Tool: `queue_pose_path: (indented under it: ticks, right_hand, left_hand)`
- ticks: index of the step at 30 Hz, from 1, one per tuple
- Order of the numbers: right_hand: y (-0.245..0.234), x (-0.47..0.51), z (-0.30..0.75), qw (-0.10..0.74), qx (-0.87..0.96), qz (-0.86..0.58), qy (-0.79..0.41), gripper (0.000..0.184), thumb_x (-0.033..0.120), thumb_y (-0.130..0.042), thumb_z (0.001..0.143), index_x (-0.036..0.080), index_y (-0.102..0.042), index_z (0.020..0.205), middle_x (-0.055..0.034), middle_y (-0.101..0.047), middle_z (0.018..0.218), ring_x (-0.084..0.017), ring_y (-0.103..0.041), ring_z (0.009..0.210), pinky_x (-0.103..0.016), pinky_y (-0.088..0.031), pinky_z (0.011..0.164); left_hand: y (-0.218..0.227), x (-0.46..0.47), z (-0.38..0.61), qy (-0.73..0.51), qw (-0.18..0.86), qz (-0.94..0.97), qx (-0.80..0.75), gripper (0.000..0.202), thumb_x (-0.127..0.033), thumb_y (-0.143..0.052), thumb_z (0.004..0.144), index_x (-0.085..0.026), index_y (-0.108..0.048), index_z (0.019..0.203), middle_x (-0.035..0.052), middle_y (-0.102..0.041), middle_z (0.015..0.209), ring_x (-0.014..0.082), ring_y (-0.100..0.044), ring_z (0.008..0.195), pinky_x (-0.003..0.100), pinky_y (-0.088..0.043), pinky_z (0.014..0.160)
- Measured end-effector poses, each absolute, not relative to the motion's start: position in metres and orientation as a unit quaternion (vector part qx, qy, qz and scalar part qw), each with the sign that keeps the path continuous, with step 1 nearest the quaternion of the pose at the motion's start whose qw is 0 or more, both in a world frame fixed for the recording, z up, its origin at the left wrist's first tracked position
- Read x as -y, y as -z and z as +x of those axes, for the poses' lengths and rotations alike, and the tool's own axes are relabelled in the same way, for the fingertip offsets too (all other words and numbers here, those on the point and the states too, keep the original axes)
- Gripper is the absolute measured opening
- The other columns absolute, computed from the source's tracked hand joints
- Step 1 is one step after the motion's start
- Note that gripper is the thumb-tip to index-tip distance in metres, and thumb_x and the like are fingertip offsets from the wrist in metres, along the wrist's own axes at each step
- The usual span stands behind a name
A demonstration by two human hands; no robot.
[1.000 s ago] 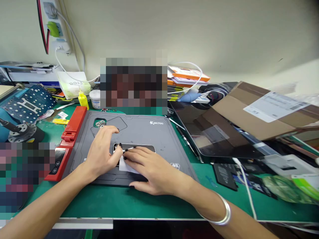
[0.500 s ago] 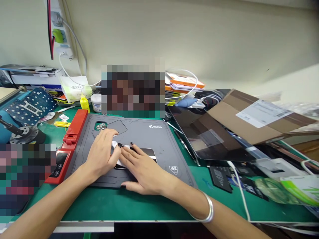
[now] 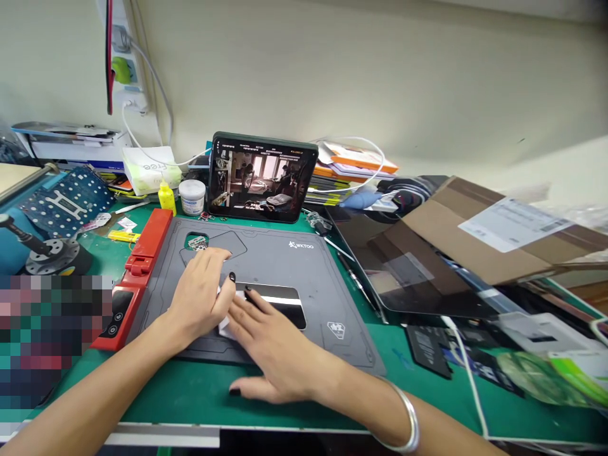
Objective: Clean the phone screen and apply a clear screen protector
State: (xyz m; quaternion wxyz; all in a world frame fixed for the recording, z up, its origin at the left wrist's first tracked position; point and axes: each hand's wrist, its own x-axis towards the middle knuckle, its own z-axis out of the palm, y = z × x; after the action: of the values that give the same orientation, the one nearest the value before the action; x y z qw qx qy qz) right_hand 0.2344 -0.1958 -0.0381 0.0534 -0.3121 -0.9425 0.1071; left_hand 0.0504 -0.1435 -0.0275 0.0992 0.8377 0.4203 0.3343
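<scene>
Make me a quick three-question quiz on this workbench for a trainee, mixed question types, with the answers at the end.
1. Multiple choice: which item shows between the left hand and the right hand?
A. a screwdriver
B. a white cloth or tissue
C. a coiled cable

2. True or false: in the picture, the yellow bottle stands to the left of the white tub.

3. Fill in the blank: the silver bangle is on the arm whose hand lies partly over the phone, the person's own ____ arm.

Key: 1. B; 2. True; 3. right.
</scene>
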Motion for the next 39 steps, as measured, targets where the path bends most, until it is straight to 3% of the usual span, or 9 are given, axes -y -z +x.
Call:
queue_pose_path:
  ticks: [3,8,16,20,26,34,39]
  right_hand:
    - [0.039,0.196,0.237,0.059,0.945,-0.307,-0.097,0.085,0.064,-0.044,0.090,0.004,-0.031,0.148,-0.0223,-0.029,0.154,-0.035,-0.022,0.144,-0.055,-0.014,0.119]
    - [0.034,0.187,0.252,0.107,0.918,-0.381,-0.036,0.060,0.047,-0.055,0.090,0.003,-0.052,0.131,-0.0254,-0.049,0.139,-0.038,-0.044,0.131,-0.061,-0.029,0.111]
    - [0.039,0.188,0.251,0.193,0.935,-0.288,-0.075,0.049,0.039,-0.057,0.090,0.005,-0.057,0.123,-0.0215,-0.059,0.127,-0.032,-0.051,0.124,-0.047,-0.047,0.103]
    - [0.044,0.191,0.248,0.212,0.939,-0.255,-0.089,0.049,0.039,-0.056,0.090,0.006,-0.055,0.126,-0.0215,-0.059,0.127,-0.032,-0.050,0.125,-0.048,-0.047,0.103]
    - [0.046,0.194,0.248,0.201,0.931,-0.289,-0.101,0.060,0.037,-0.057,0.089,0.003,-0.045,0.136,-0.0265,-0.048,0.139,-0.035,-0.046,0.130,-0.048,-0.047,0.103]
    - [0.039,0.194,0.239,0.160,0.933,-0.315,-0.064,0.055,0.039,-0.062,0.086,0.005,-0.054,0.128,-0.0234,-0.057,0.128,-0.037,-0.052,0.119,-0.053,-0.050,0.094]
    - [0.038,0.192,0.246,0.207,0.935,-0.285,-0.032,0.049,0.039,-0.054,0.091,0.005,-0.056,0.126,-0.0216,-0.057,0.131,-0.034,-0.048,0.127,-0.051,-0.043,0.106]
  left_hand:
    - [0.028,0.144,0.050,-0.327,0.099,0.840,-0.421,0.034,-0.022,-0.036,0.088,-0.013,-0.049,0.118,0.0156,-0.057,0.118,0.0284,-0.053,0.111,0.047,-0.044,0.096]
    - [0.028,0.144,0.051,-0.331,0.099,0.839,-0.422,0.035,-0.024,-0.037,0.090,-0.014,-0.050,0.120,0.0156,-0.058,0.118,0.0287,-0.053,0.111,0.048,-0.044,0.097]
    - [0.027,0.144,0.052,-0.327,0.092,0.841,-0.420,0.035,-0.026,-0.035,0.092,-0.011,-0.051,0.119,0.0173,-0.059,0.118,0.0296,-0.053,0.110,0.048,-0.045,0.095]
    - [0.027,0.145,0.051,-0.327,0.093,0.841,-0.420,0.034,-0.026,-0.036,0.091,-0.014,-0.050,0.119,0.0157,-0.058,0.118,0.0288,-0.053,0.112,0.048,-0.044,0.097]
    - [0.026,0.145,0.051,-0.328,0.090,0.842,-0.419,0.033,-0.027,-0.035,0.092,-0.013,-0.050,0.118,0.0160,-0.058,0.118,0.0290,-0.053,0.112,0.048,-0.044,0.097]
    - [0.027,0.145,0.052,-0.325,0.091,0.843,-0.419,0.031,-0.028,-0.035,0.093,-0.013,-0.050,0.116,0.0162,-0.058,0.117,0.0287,-0.053,0.110,0.047,-0.044,0.095]
    - [0.028,0.144,0.051,-0.325,0.086,0.844,-0.418,0.031,-0.030,-0.034,0.095,-0.014,-0.050,0.116,0.0157,-0.058,0.117,0.0289,-0.053,0.112,0.047,-0.044,0.096]
